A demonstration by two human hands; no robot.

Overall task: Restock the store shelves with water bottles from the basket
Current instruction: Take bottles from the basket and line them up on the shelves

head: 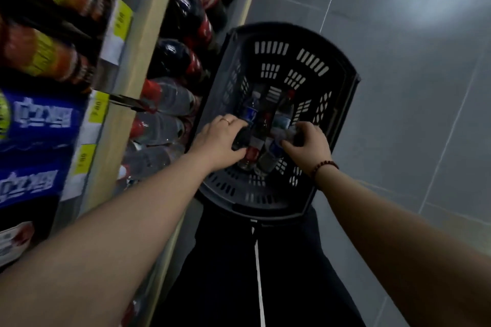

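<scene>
Head: both hands in basket

A basket stands on the floor, directly ahead of the person's legs. Both hands reach down into it. The left hand is at the basket's left side and the right hand at its right side, with several bottles lying between them and just beyond their fingers, at the bottom of the basket. Left of the left hand, close beside the basket, runs a low shelf with bottles lying in a row. Further left and above, an upper shelf carries more drinks, with price tags along its front edge. Right of the right hand there is only open floor.
</scene>
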